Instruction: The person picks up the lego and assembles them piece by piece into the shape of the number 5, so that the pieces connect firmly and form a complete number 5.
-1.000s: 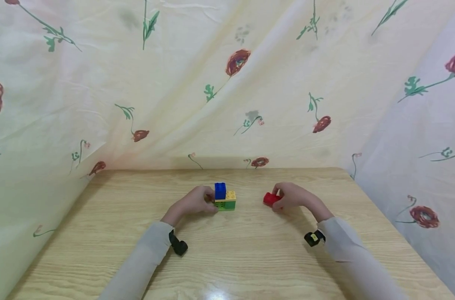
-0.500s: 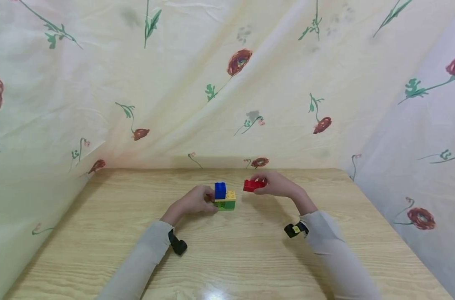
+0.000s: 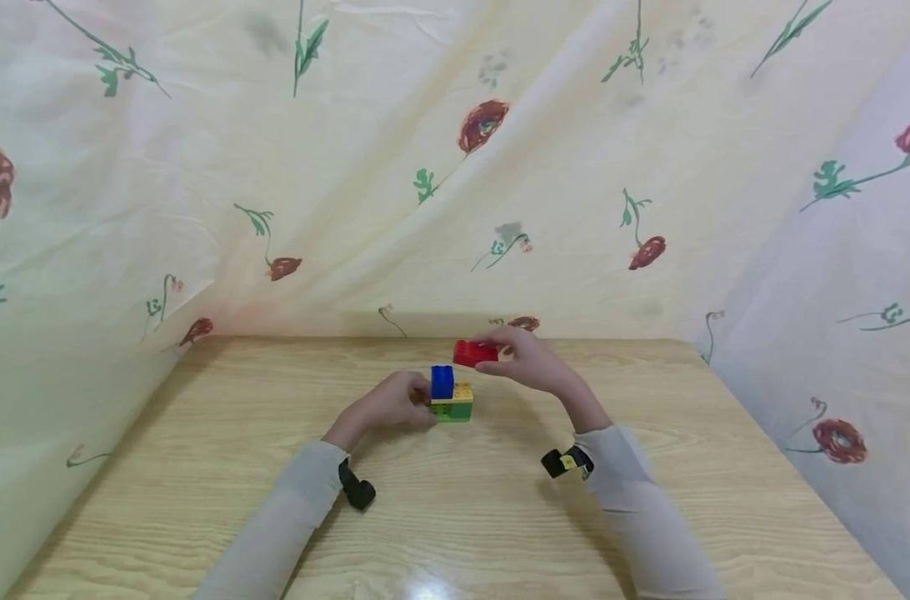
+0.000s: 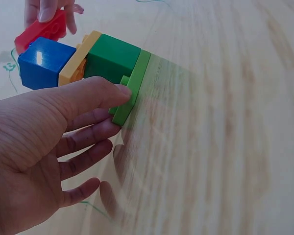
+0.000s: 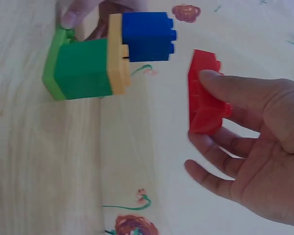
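A small stack of toy building bricks stands mid-table: a light green plate (image 4: 138, 88), a dark green brick (image 5: 83, 68), a yellow plate (image 5: 116, 54) and a blue brick (image 3: 442, 382) on top at the left. The left hand (image 3: 391, 402) pinches the light green plate at its left end between thumb and fingers. Above and slightly right of the stack, the right hand (image 3: 528, 360) holds a red brick (image 3: 475, 353) by thumb and fingers. In the right wrist view, the red brick is apart from the blue one, studs turned the same way.
The wooden table (image 3: 455, 517) extends around the hands. A flowered cloth (image 3: 365, 167) hangs behind it and along both sides. Each wrist wears a black strap-on camera, such as the right wrist camera (image 3: 563, 462).
The right hand has lifted the red brick off the table and carried it left and up, over the stack's right side. The left hand stays on the stack.
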Available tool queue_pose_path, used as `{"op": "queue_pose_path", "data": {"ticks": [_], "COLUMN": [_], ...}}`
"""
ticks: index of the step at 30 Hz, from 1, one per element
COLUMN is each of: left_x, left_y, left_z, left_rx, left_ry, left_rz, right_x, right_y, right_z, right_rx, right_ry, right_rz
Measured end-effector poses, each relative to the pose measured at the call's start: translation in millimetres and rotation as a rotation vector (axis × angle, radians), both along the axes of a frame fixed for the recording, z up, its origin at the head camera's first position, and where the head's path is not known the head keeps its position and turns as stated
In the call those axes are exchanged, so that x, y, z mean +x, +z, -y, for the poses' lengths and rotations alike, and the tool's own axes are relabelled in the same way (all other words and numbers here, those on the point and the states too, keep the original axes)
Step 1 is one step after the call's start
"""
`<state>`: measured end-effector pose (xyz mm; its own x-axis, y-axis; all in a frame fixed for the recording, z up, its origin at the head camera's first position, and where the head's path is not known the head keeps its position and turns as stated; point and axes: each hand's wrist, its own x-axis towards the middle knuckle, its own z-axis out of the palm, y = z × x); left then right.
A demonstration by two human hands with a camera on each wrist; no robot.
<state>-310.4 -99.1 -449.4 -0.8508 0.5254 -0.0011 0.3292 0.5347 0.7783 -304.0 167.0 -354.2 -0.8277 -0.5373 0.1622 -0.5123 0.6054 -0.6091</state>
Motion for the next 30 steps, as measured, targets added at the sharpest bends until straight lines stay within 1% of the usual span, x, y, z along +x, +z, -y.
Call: {"op": "queue_pose_path", "data": {"ticks": [6,12,15,21,30], "left_x": [-0.8,-0.9,-1.6,-3.1,-2.0], "left_y": [-1.5,1.5,2.0,2.2,0.5], "left_z": [-0.7,-1.1,-1.0,-0.5,0.6], "left_rx": [-0.014,-0.010,-0.008,-0.009,-0.016], "left_ry": [-0.016,-0.013,-0.014,-0.011,-0.004], "left_rz": [-0.006,-0.007,-0.014,-0.017,-0.020], "right_x": [-1.3,-4.1,-4.9,-4.7,-4.9], "right_y": [-11.1,-13.3,-13.1,-13.1,-17.1], "right_z": [3.1,6.3,7.8,9.0,13.1], "right_rx": [-0.110,-0.163,-0.172,-0.151,-0.143], "right_ry": [-0.007,0.013,0.020,0.027,0.058], "right_rz": [-0.033,-0.061,-0.064,-0.075,-0.026]}}
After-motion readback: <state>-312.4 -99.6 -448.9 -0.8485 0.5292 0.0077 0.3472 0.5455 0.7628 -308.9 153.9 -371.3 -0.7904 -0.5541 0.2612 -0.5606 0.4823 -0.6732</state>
